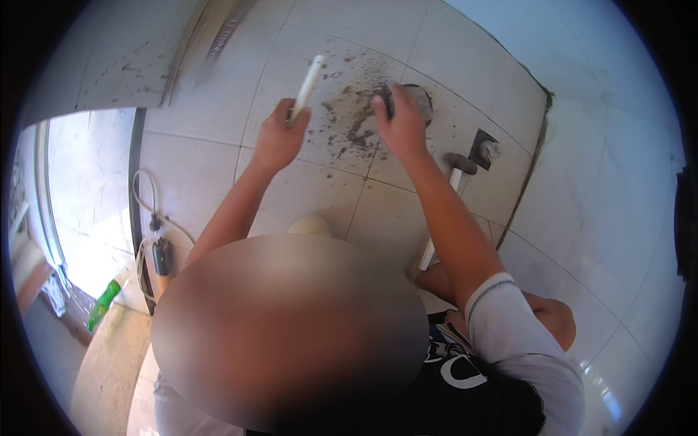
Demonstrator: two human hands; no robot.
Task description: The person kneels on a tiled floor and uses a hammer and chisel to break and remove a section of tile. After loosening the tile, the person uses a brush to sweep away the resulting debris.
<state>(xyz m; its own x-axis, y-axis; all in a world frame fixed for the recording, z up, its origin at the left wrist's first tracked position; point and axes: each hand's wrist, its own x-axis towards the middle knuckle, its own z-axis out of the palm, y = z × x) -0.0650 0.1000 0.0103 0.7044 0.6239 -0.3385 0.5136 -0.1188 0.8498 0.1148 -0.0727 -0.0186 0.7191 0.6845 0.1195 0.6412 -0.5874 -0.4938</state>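
Note:
My left hand (pixel 280 134) is closed round the lower end of a slim white stick (pixel 310 83) that points up and away, with a small dark hole near its top. To its right, my right hand (pixel 401 127) reaches over a round grey patch (pixel 419 105) with a dark edge in the tiles. Its thumb and fingers are apart, with a dark area between them; whether they touch the patch is unclear. Dark, mud-like smears (pixel 356 131) and crumbs lie on the pale tiles (pixel 305 196) between my hands.
A mallet-like tool with a dark head (pixel 459 163) and white handle (pixel 440 225) lies near my right forearm. Beside it is a square dark opening (pixel 483 149) with whitish stuff. At left are a cable with a dark connector (pixel 161 256) and a green bottle (pixel 103 305).

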